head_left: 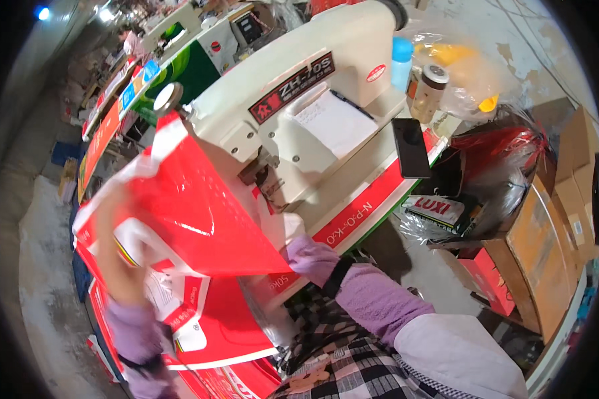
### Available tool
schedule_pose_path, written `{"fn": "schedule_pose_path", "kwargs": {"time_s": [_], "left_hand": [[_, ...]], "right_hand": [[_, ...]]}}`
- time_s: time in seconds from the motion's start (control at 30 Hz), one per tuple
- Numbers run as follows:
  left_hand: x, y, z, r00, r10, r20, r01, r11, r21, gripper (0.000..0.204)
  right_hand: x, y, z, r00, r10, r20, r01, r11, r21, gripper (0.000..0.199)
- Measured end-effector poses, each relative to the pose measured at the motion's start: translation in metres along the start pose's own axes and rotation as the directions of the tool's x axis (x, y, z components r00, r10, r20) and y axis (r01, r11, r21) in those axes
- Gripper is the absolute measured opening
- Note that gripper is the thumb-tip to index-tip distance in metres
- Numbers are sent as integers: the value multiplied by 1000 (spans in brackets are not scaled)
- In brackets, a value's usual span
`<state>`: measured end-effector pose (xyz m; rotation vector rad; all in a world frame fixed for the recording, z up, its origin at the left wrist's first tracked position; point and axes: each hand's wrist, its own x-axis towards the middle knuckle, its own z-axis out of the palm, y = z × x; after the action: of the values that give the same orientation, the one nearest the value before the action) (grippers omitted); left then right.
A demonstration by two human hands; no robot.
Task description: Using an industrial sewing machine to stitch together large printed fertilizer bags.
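Red-and-white printed bag (199, 213): raised over the cream sewing machine's (299, 113) bed, long axis slanting upper-left to lower-right. Left hand (116, 249) grips its left edge; right hand (306, 256) hidden beneath the lower-right corner, finger state indeterminable.

A large red and white printed sack (193, 213) lies at centre-left. A black rectangular label (291, 88) and a small red oval label (375, 73) sit on the cream machine. A dark phone screen (410, 147) lies right of them. Brown cardboard boxes (546, 253) stand at right.
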<state>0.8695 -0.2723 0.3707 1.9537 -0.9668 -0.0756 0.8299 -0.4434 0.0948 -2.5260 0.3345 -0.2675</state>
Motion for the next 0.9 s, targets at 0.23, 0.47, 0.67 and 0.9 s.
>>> {"fn": "schedule_pose_path", "kwargs": {"time_s": [0.23, 0.47, 0.67, 0.9], "left_hand": [[-20, -161, -269, 897, -19, -441, 434, 227, 872, 23], [-17, 74, -237, 819, 573, 40, 13, -88, 996, 21], [-257, -56, -256, 808, -398, -435, 505, 86, 859, 33], [-117, 48, 32, 932, 88, 351, -98, 995, 11, 67]], "right_hand": [[-35, -19, -92, 808, -380, -451, 509, 835, 209, 27], [-65, -66, -165, 856, -449, -257, 507, 630, 589, 24], [-132, -55, -107, 724, -679, -117, 628, 580, 520, 27], [-157, -38, -73, 537, -719, 441, 426, 682, 595, 29]]}}
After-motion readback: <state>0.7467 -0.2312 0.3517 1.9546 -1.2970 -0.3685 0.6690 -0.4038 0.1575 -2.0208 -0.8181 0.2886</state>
